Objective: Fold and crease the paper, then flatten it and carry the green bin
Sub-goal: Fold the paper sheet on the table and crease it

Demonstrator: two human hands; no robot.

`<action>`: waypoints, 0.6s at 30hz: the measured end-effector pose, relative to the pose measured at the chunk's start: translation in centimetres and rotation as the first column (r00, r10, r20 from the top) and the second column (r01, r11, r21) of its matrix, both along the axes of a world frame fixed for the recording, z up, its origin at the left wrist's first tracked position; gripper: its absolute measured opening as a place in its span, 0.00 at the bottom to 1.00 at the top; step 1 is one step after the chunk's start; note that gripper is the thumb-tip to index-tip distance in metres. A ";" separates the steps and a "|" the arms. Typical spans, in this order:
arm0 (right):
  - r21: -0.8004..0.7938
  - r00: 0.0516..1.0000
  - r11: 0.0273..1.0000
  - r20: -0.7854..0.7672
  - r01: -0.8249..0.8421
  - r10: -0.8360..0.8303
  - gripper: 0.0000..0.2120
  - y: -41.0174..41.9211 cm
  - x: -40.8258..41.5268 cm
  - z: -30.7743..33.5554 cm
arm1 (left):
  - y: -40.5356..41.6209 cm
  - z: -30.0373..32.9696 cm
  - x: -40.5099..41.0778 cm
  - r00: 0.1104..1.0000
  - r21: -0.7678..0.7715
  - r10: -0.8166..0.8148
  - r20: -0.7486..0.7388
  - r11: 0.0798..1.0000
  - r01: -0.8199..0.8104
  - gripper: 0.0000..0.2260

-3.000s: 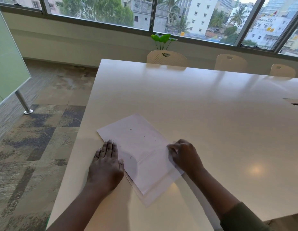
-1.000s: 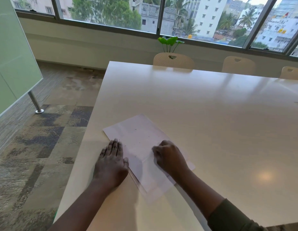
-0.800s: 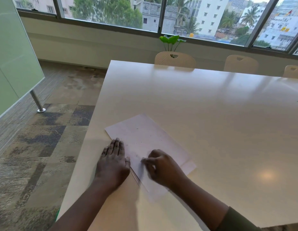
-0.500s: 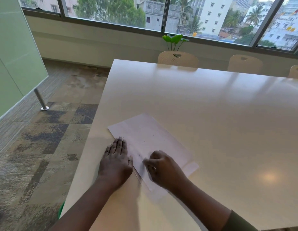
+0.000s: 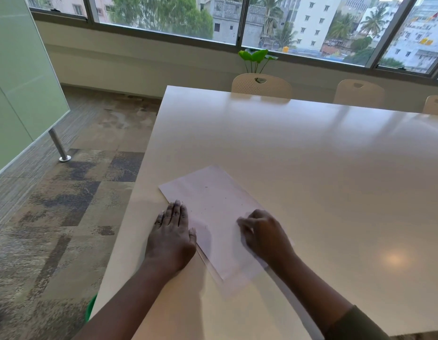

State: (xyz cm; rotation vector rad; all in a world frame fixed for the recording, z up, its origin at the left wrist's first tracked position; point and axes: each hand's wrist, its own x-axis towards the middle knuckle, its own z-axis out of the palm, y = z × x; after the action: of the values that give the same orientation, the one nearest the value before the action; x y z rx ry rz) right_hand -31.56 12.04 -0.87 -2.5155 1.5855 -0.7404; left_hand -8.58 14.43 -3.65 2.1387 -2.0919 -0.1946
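A folded sheet of pale paper (image 5: 214, 204) lies slanted near the left front corner of the white table (image 5: 311, 153). My left hand (image 5: 172, 235) lies flat with straight fingers, pressing the paper's left edge. My right hand (image 5: 264, 235) has its fingers curled and bears down on the right half of the sheet; it is blurred. A sliver of the green bin (image 5: 91, 307) shows on the floor below the table's left edge, mostly hidden by my left forearm and the table.
Beige chairs (image 5: 262, 85) stand along the table's far side, with a small green plant (image 5: 257, 57) behind them at the window. A frosted green glass panel (image 5: 19, 77) on a metal post (image 5: 58, 146) stands at the left over carpet.
My right hand slid from the paper's right edge leftward to the middle beside my left hand, then back toward the right. My left hand stayed pressed on the left edge.
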 end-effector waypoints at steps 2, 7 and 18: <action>0.001 1.000 1.000 -0.008 -0.005 0.005 0.05 0.2 0.7 -0.2 | 0.0 0.0 0.0 1.000 -0.003 0.002 -0.006 1.000 -0.002 0.34; 0.068 0.974 0.972 0.012 -0.225 0.225 0.07 2.8 2.3 -0.4 | 0.0 0.1 0.0 1.000 0.011 0.001 0.010 1.000 -0.001 0.34; 0.085 0.977 0.974 0.043 -0.211 0.208 0.11 3.3 3.3 -0.5 | 0.0 0.2 0.0 1.000 0.015 -0.009 0.012 1.000 0.008 0.30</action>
State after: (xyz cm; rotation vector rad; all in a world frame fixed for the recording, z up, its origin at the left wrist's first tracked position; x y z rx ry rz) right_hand -28.22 15.34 -1.41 -2.5392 1.2852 -0.6659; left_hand -8.55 14.41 -3.47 2.1454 -2.1134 -0.1996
